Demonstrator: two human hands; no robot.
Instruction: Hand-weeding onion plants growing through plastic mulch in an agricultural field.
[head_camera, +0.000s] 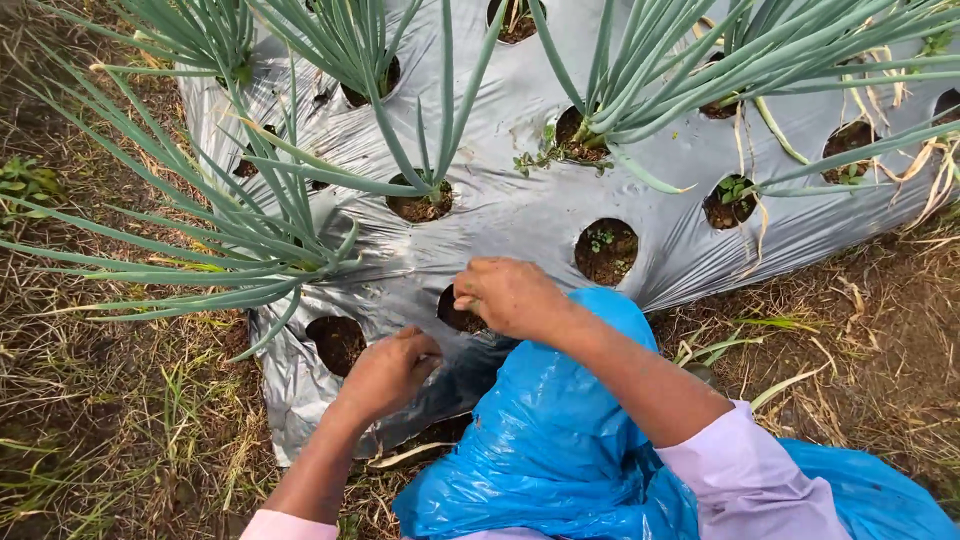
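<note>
The right hand (510, 296) is curled into a loose fist with its fingertips pressed together, right over a planting hole (458, 314) cut in the silver plastic sheet (520, 215). Whether it pinches anything cannot be told; the fingers hide what is under them. The hand covers most of that hole, so only a dark sliver of soil shows at its left edge.

The left hand (390, 372) is also closed, fingers folded in toward the palm, resting on the sheet just below and to the left of the right hand. What it holds, if anything, is hidden. It lies between the covered hole and a second hole (337, 342), which is open and shows bare dark soil just beside the knuckles.

A blue plastic bag (560, 430), crumpled and glossy, lies over the person's lap under the right forearm, touching the lower edge of the sheet. Pale pink sleeves (745, 470) cover both arms above the wrists.

Farther up the sheet, more round holes stand in rows. One (606, 250) near the right hand holds only tiny weeds. Others carry tall green onions (640, 70) with long tubular leaves; a clump (250, 230) on the left bends down across the sheet's edge near the second hole. Dry grass (120, 420) and straw surround the bed on both sides.
</note>
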